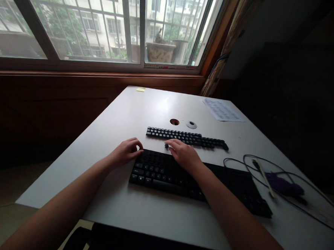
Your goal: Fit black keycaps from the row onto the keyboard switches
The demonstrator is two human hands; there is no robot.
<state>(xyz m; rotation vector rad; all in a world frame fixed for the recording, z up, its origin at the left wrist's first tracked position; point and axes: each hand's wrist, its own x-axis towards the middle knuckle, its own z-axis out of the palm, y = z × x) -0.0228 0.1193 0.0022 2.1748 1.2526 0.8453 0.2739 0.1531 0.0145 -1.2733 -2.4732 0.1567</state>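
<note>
A black keyboard [158, 177] lies on the white desk, with keycaps on its lower left rows and bare key sockets in its upper left part. At its far left corner rests my left hand [127, 151], thumb and curled fingers closed on the edge. My right hand [185, 155] reaches over the keyboard's far edge. A small black keycap [166, 145] is at its index fingertip, between finger and thumb. Just beyond, loose black keycaps [172, 134] stand in rows laid out like a keyboard. My right forearm hides part of the keyboard's middle.
A black cable [246, 165] loops across the right side, near a thin pale stick [264, 178] and a purple cloth-like item [283, 184]. Farther back are a desk hole [174, 122], a round cover [191, 124], printed sheets [223, 110] and a yellow note [141, 89].
</note>
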